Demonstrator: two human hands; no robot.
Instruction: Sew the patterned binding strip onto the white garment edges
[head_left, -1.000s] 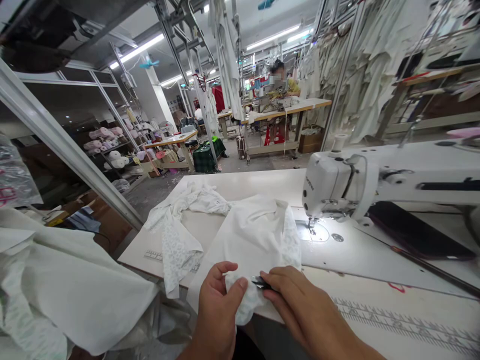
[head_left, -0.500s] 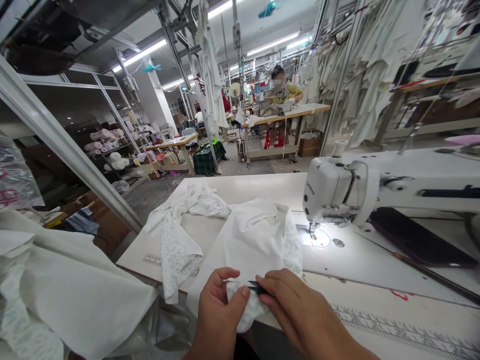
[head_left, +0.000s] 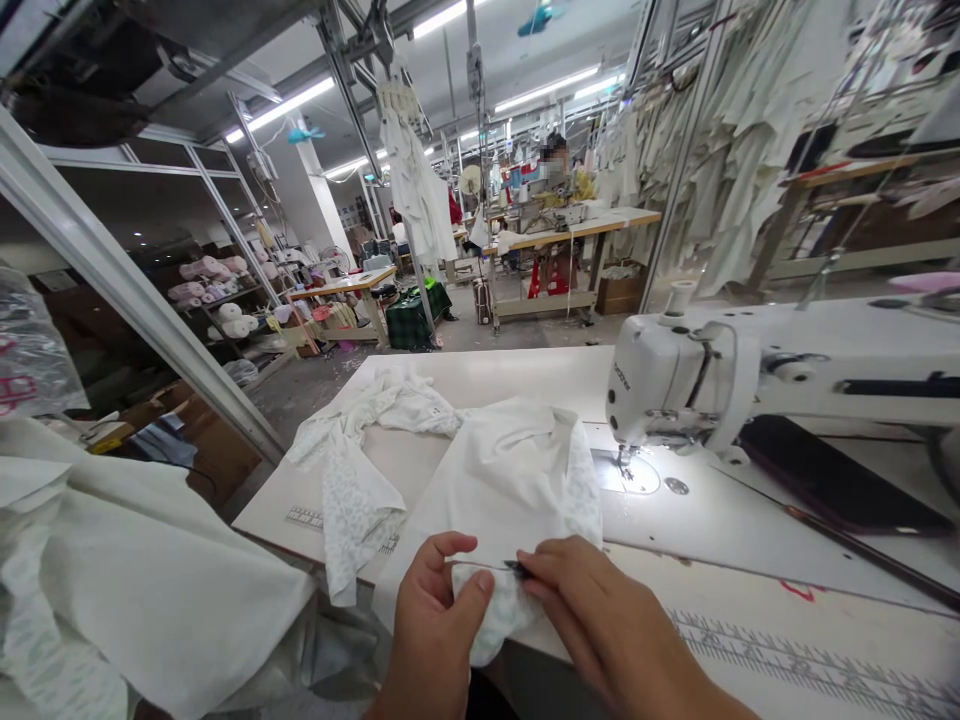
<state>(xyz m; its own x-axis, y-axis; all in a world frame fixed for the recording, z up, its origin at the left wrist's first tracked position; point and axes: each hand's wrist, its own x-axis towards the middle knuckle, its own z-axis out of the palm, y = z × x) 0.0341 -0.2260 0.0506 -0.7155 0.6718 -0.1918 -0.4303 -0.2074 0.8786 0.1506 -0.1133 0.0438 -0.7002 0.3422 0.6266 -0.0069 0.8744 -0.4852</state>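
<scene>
Beside the sewing machine, the left hand closes firmly on the white cloth. The right hand pinches a small black tool against it.

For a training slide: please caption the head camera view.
Left hand gathers white patterned fabric while right hand holds a small black tool, beside a Brother sewing machine.

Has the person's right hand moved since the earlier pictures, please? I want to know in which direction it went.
No, not clearly. Against the sewing machine's needle, the right hand sits in almost the same place; any shift is too small to give a direction.
</scene>
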